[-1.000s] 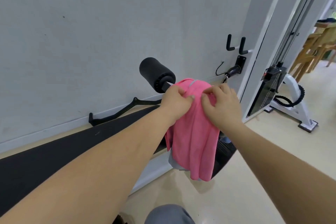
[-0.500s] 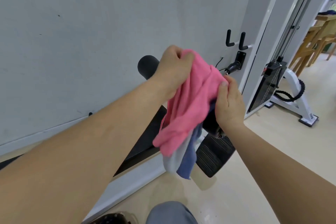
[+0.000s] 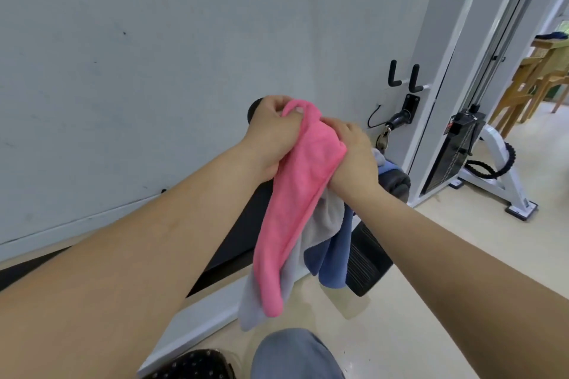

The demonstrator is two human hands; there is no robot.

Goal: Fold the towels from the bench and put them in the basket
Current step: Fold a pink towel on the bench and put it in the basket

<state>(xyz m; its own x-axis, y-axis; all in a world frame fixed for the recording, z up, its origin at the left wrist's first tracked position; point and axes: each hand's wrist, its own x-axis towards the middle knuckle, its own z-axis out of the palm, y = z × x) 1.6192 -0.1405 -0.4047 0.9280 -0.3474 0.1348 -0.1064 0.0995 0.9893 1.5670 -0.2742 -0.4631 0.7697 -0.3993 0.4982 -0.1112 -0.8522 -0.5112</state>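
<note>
A pink towel (image 3: 292, 194) hangs in the air above the black bench (image 3: 237, 234). My left hand (image 3: 274, 132) grips its top edge, thumb hooked over the cloth. My right hand (image 3: 354, 154) holds the towel's right side just below, fingers partly hidden by the pink cloth. Behind the pink one hang a grey towel (image 3: 326, 221) and a blue towel (image 3: 335, 255), draped from the bench's end near my right wrist. No basket is in view.
A grey wall runs behind the bench. To the right stand a white cable machine frame (image 3: 455, 77) with a weight stack (image 3: 455, 148) and black hooks (image 3: 403, 77). Wooden chairs (image 3: 529, 86) stand far right. My knee (image 3: 295, 354) and a dotted black object (image 3: 197, 366) are at the bottom.
Both hands lifted the pink towel off the bench's roller pad and drew close together, bunching it. The grey and blue towels beneath came into view.
</note>
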